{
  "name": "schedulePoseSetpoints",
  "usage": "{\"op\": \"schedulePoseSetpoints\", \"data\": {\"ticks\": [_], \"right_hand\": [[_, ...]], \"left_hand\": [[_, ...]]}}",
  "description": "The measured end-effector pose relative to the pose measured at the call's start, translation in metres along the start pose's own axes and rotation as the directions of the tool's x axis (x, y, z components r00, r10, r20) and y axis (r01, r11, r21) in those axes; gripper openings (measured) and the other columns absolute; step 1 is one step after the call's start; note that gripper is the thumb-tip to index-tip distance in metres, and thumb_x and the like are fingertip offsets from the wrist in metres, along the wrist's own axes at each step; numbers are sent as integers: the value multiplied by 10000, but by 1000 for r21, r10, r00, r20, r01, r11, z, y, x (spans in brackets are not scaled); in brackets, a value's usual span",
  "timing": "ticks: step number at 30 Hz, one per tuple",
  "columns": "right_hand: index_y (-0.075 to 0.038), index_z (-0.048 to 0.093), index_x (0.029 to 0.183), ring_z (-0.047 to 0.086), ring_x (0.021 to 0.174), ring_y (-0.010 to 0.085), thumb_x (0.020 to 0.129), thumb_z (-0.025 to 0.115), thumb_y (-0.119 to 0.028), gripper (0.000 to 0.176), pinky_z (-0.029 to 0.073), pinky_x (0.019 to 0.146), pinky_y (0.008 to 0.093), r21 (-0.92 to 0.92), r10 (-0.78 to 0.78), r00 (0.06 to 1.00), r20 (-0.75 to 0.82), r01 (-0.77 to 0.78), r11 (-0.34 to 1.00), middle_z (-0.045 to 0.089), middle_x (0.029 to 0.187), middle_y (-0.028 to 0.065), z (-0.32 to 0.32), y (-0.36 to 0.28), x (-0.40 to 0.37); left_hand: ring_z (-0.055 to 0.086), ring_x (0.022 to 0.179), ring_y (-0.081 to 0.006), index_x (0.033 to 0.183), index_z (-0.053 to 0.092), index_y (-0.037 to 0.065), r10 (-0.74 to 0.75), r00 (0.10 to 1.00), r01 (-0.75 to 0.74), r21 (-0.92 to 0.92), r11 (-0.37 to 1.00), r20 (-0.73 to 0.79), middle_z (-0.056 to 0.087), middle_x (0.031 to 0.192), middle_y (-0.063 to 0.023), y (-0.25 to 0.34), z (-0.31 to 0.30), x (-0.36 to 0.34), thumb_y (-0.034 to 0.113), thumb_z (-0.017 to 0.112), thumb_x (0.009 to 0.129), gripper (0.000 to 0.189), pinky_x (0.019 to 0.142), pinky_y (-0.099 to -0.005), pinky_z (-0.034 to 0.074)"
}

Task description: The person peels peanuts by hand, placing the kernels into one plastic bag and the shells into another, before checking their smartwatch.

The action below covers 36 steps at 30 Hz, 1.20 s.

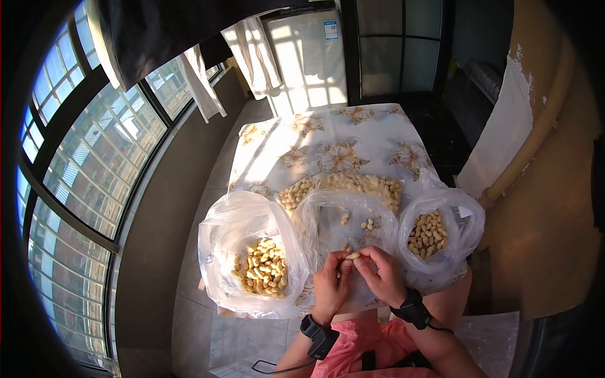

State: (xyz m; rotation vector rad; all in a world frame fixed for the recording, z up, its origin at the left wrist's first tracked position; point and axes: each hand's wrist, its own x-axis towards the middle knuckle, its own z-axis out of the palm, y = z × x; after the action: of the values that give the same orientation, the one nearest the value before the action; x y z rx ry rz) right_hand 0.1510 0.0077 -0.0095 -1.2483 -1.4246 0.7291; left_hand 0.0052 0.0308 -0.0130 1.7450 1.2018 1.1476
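Between the fingertips of my left hand (330, 281) and my right hand (382, 275) is a peanut (352, 256) in its shell, pinched from both sides. Just beyond my hands lies an opened clear plastic bag (315, 211) with a few loose peanuts (367, 224) on it. To the left stands an open plastic bag (217, 252) holding a heap of peanuts (265, 264). On the right, a smaller open plastic bag (469, 230) has more unshelled peanuts (428, 234) inside. My curled fingers partly hide what lies beneath them.
A long bag packed with peanuts (359, 183) lies behind the middle bag. Everything rests on a table with a flowered cloth (372, 135). Barred windows (107, 157) line the left side, and a pipe (535, 138) runs along the right wall.
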Motion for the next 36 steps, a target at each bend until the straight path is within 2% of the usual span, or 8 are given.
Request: {"op": "schedulePoseSetpoints", "data": {"ticks": [14,17,22,25,31,36], "right_hand": [[3,622,1054,687,802,225,971,660,-155,183,530,694,320,-14,7,1000,10,-7,1000,668,896,138,0,-5,1],[4,620,1054,684,798,223,970,659,-155,184,526,692,318,56,-3,999,-35,5,998,665,892,137,2,1,0],[6,628,1033,670,794,241,959,654,-130,157,512,670,323,-19,-32,999,-8,32,999,653,887,132,-1,-2,1],[6,642,1004,654,777,274,949,656,-123,142,504,659,338,-78,-64,996,68,69,995,645,890,129,-4,-3,3],[10,652,990,640,764,294,943,660,-133,150,498,667,354,-82,-111,991,75,117,990,647,913,129,-1,0,3],[-2,643,1026,665,789,279,919,693,-115,163,517,669,344,-46,-83,995,57,86,995,658,927,126,1,-1,3]], "left_hand": [[701,739,-201,1112,638,32,-16,1000,16,27,1000,9,722,888,-126,-3,1,0,130,594,1009,149,675,-303,535],[684,720,-172,1117,634,34,3,1000,-3,31,1000,-9,714,858,-110,1,0,0,133,590,1013,150,663,-293,526],[652,710,-120,1108,615,23,-48,998,47,-35,998,-31,691,820,-73,-7,3,-2,145,574,1030,151,652,-276,519],[653,715,-121,1090,605,8,-42,997,36,-102,994,-60,684,824,-69,-9,4,-3,155,570,1037,160,658,-275,525],[661,713,-132,1075,595,1,0,997,-7,-88,996,-71,682,838,-76,-8,3,-2,162,576,1036,167,664,-275,533],[671,717,-145,1057,591,6,-15,998,10,-68,998,-68,684,821,-85,-8,3,-2,158,584,1030,154,664,-285,534]]}}
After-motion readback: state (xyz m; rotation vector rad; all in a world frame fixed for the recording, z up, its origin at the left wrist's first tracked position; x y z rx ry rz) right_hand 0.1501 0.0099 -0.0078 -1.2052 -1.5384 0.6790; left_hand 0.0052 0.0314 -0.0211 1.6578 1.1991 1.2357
